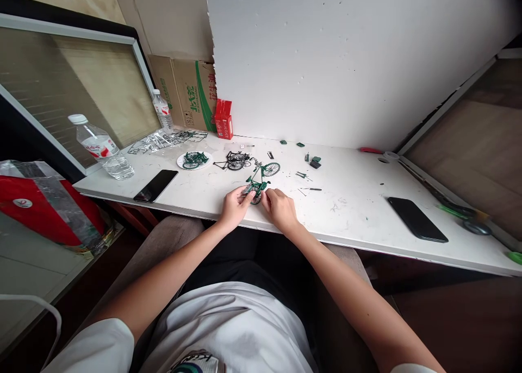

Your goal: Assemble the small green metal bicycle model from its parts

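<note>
A small green model bicycle (258,180) stands at the table's front edge, its spoked front wheel pointing away to the right. My left hand (235,207) grips it from the left near the rear wheel, fingers closed. On the other side my right hand (280,207) has its fingers pinched at the rear of the bicycle; what the fingertips touch is partly hidden. Just beyond lie black bicycle parts (236,161) in a tangle. A white plate (207,165) to the left bears more green bicycle parts (194,159). Right of the bicycle are small green pieces (302,175) and a thin dark tool (313,189).
Phones lie at left (155,186) and right (417,219). A water bottle (101,149) stands at the left edge, another (162,111) behind it. A cardboard box (185,93), a red box (224,120) and black part frames (175,139) are at the back left.
</note>
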A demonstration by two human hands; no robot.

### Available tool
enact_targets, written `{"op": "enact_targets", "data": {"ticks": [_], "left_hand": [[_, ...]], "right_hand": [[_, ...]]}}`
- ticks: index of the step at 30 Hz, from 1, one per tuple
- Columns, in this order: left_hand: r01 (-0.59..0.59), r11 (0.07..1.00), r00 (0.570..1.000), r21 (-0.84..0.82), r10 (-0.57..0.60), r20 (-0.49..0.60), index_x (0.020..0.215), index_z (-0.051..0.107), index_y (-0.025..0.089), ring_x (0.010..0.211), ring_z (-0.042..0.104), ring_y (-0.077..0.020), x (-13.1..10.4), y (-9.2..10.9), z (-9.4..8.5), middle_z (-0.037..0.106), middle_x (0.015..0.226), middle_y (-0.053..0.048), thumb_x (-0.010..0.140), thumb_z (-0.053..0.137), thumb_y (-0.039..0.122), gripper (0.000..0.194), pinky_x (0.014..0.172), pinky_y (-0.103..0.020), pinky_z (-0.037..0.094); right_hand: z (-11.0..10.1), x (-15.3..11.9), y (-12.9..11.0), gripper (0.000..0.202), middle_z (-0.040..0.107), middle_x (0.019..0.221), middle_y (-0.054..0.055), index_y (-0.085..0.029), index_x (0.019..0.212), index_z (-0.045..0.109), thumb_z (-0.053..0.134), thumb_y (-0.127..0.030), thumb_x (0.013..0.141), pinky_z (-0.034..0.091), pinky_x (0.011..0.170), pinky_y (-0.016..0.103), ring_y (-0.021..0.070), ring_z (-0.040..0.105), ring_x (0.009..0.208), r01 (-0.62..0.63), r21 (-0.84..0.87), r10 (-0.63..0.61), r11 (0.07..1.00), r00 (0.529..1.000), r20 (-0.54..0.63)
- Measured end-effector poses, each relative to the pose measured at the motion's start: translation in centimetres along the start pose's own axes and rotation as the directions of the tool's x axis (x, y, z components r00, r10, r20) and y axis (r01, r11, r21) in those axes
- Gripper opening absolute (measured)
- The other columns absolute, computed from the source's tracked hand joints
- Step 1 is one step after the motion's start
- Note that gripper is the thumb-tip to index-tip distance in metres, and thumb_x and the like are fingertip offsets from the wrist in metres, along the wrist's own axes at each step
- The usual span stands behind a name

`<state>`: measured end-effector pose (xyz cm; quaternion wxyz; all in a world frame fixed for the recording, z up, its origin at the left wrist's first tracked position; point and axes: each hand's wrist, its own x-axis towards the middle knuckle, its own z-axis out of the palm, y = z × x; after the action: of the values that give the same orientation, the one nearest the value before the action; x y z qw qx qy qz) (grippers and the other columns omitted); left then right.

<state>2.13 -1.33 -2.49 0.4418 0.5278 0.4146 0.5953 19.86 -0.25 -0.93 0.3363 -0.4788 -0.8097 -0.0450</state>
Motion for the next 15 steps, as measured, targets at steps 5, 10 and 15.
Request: {"op": "enact_targets", "data": {"ticks": [5,10,15], "left_hand": [[-0.021,1.0,1.0,0.015,0.021,0.003,0.118,0.076,0.016,0.109,0.076,-0.0329,-0.3,-0.02,0.03,0.079,0.119,-0.016,0.089,0.081,0.052,0.046,0.102,-0.044,0.058],[-0.045,0.998,0.999,0.051,0.046,-0.024,0.118,0.075,0.015,0.106,0.077,-0.0331,-0.18,-0.37,0.02,0.079,0.118,-0.017,0.091,0.078,0.052,0.045,0.099,-0.045,0.06],[-0.033,0.999,0.999,0.029,0.034,-0.013,0.12,0.076,0.015,0.104,0.077,-0.0324,-0.14,-0.3,0.1,0.08,0.117,-0.016,0.091,0.078,0.053,0.047,0.099,-0.044,0.06]], "right_hand": [[0.03,0.04,0.22,0.061,0.064,0.067,0.007,-0.022,0.074,0.059,0.028,-0.055,0.115,0.023,0.055,0.033,0.0183,0.054,0.056,0.001,0.001,-0.001,1.0,0.999,0.035],[-0.04,0.21,0.07,0.057,0.068,0.074,0.008,-0.023,0.08,0.058,0.027,-0.056,0.115,0.025,0.057,0.032,0.0196,0.058,0.061,-0.01,0.037,0.006,0.999,0.995,0.101],[-0.15,0.51,0.03,0.048,0.07,0.082,0.007,-0.024,0.091,0.056,0.029,-0.056,0.115,0.031,0.058,0.031,0.0212,0.061,0.067,-0.067,0.112,0.051,0.992,0.989,0.136]]}}
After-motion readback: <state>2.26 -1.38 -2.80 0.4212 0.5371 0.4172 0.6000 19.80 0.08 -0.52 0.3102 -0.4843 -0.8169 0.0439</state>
